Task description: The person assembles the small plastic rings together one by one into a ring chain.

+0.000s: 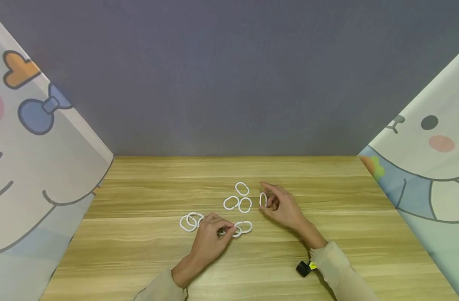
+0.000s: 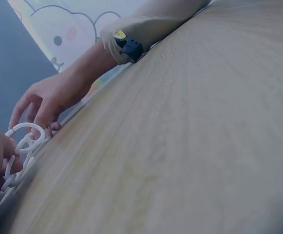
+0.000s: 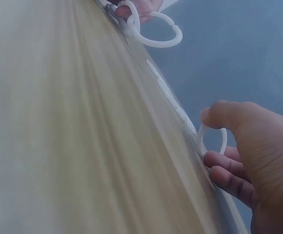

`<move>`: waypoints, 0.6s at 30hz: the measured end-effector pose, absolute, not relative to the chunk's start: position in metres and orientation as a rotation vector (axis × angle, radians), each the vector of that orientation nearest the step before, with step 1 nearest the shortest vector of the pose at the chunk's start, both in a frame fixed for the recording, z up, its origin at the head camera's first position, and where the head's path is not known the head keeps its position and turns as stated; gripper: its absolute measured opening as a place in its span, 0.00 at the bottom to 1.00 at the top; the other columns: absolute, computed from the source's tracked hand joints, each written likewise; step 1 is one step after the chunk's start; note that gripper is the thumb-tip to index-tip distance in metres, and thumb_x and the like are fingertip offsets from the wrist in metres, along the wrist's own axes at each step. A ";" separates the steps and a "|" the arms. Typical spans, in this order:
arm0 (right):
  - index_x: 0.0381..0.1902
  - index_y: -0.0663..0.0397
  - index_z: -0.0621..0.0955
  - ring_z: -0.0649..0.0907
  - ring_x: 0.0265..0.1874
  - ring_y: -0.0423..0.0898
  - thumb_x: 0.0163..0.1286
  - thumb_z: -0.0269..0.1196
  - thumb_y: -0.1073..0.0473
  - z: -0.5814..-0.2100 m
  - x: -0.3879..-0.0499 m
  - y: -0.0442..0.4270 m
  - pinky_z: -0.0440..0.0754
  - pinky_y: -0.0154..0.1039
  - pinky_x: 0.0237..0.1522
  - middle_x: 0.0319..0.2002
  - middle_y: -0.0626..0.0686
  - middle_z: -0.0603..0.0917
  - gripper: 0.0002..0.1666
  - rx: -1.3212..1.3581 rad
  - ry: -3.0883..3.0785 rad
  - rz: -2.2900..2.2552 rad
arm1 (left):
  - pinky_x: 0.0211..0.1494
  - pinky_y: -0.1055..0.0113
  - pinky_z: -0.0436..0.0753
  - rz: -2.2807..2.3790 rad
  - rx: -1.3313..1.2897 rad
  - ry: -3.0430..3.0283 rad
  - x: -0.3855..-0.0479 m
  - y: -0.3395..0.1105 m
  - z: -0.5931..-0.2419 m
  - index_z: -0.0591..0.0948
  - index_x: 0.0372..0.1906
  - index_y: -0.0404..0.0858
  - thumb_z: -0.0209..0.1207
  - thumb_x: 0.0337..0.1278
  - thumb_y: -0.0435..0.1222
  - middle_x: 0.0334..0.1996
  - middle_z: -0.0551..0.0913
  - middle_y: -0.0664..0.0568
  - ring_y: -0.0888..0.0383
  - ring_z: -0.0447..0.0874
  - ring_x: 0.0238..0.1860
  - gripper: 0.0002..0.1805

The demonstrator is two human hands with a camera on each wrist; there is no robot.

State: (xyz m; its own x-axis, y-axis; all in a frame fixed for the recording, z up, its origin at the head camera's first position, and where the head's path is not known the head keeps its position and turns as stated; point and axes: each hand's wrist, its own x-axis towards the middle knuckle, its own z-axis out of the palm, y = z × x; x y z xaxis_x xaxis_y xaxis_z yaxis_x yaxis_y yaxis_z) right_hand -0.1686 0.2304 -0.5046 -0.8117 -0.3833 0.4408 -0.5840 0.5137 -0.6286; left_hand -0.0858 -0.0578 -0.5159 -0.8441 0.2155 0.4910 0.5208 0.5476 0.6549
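My left hand [image 1: 210, 238] pinches a white oval link [image 1: 237, 235] between thumb and index finger. It belongs to a short chain, with another link [image 1: 251, 227] hooked on at its right end and further links [image 1: 181, 223] trailing out left of the hand. The hand hides the middle of this chain. A single white link [image 1: 260, 200] stands upright between the thumb and fingers of my right hand [image 1: 285, 209], and the right wrist view shows that link [image 3: 224, 141] from the side. Three loose links lie between the hands, one of them the farthest link [image 1: 237, 185].
All this lies on a wood-grain table [image 1: 139, 184]. A grey wall [image 1: 229, 83] rises at its back edge, and cartoon-printed panels [image 1: 440, 175] flank both sides. A small black device [image 1: 303, 269] with a yellow mark sits at the right sleeve cuff.
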 end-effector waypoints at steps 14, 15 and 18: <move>0.75 0.72 0.74 0.91 0.37 0.51 0.55 0.80 0.81 -0.498 -0.152 0.234 0.92 0.39 0.37 0.53 0.66 0.87 0.50 0.920 -2.407 1.452 | 0.45 0.64 0.79 -1.202 -0.595 -2.433 -0.086 -0.058 -0.516 0.94 0.32 0.45 0.83 0.55 0.34 0.31 0.92 0.61 0.68 0.80 0.38 0.06; 0.75 0.71 0.74 0.91 0.38 0.51 0.55 0.80 0.82 -0.498 -0.151 0.234 0.92 0.39 0.37 0.53 0.68 0.87 0.50 0.930 -2.382 1.503 | 0.45 0.64 0.79 -1.201 -0.595 -2.435 -0.086 -0.058 -0.516 0.94 0.32 0.45 0.82 0.55 0.34 0.31 0.92 0.61 0.68 0.80 0.38 0.06; 0.76 0.71 0.74 0.90 0.43 0.50 0.56 0.78 0.83 -0.497 -0.148 0.232 0.91 0.39 0.39 0.53 0.72 0.85 0.50 0.963 -2.297 1.656 | 0.45 0.64 0.79 -1.201 -0.596 -2.439 -0.086 -0.058 -0.515 0.94 0.32 0.45 0.82 0.55 0.34 0.31 0.92 0.61 0.68 0.80 0.38 0.06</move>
